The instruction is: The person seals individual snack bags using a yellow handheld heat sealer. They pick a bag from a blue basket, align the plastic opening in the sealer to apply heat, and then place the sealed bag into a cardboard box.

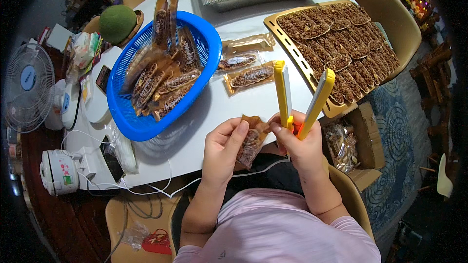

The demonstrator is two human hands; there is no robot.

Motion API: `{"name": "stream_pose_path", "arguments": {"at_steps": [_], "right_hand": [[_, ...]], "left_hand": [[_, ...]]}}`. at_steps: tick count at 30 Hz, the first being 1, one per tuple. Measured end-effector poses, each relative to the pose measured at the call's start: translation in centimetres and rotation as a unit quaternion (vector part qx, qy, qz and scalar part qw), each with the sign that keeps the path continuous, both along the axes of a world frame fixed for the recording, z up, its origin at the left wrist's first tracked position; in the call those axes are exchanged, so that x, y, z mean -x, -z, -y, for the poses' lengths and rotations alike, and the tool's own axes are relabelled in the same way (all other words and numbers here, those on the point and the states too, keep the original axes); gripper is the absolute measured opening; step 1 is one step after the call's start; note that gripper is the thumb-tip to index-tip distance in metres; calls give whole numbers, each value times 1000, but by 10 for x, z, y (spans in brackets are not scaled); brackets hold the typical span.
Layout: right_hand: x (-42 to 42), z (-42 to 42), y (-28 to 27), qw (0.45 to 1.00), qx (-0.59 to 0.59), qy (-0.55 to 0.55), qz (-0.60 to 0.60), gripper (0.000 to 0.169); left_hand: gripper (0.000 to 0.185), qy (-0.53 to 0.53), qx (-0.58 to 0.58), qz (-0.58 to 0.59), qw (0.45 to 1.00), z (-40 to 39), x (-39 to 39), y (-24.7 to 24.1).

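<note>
My left hand pinches a small gold-and-clear plastic pouch with a brown nutty snack bar inside, held over the table's near edge. In my right hand is a yellow handheld heat sealer, its two long jaws spread apart and pointing away from me. The fingertips of that same hand meet the pouch's upper corner. Beyond my hands, a filled pouch lies flat on the white table, with another sealed-looking pouch behind it.
A blue plastic basket of filled pouches stands left. On the right, a gold tray carries rows of snack bars. A white cord crosses before me. Below right sits a cardboard box; a covered metal pan is at the back.
</note>
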State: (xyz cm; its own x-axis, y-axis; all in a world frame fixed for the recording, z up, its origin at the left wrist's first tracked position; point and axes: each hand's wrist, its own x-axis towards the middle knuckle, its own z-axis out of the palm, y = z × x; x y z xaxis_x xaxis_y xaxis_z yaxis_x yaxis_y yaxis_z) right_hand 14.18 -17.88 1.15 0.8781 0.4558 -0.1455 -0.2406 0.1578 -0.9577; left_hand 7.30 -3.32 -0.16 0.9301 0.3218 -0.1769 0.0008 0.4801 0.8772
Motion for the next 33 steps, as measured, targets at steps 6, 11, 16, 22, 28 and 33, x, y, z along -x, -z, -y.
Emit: {"name": "stream_pose_path", "arguments": {"at_steps": [6,11,16,22,28,33], "right_hand": [[3,0,-2,998,18,6,58,8],[7,-4,-3,999,7,26,38,9],[8,-8,-1,998,0,25,49,9],[6,-13,12,960,39,73,266,10],[24,-20,9,987,-115,49,-103,14],[24,-9,33,989,-112,3,-94,20]], "left_hand": [[16,-67,-144,20,987,4,-1,3],[21,-68,-210,38,975,4,-3,1],[22,-70,-66,3,995,6,-6,1],[23,-132,-147,28,980,14,-17,0],[18,-241,-365,61,897,20,-25,15],[19,-225,-586,89,773,5,-24,12]]}}
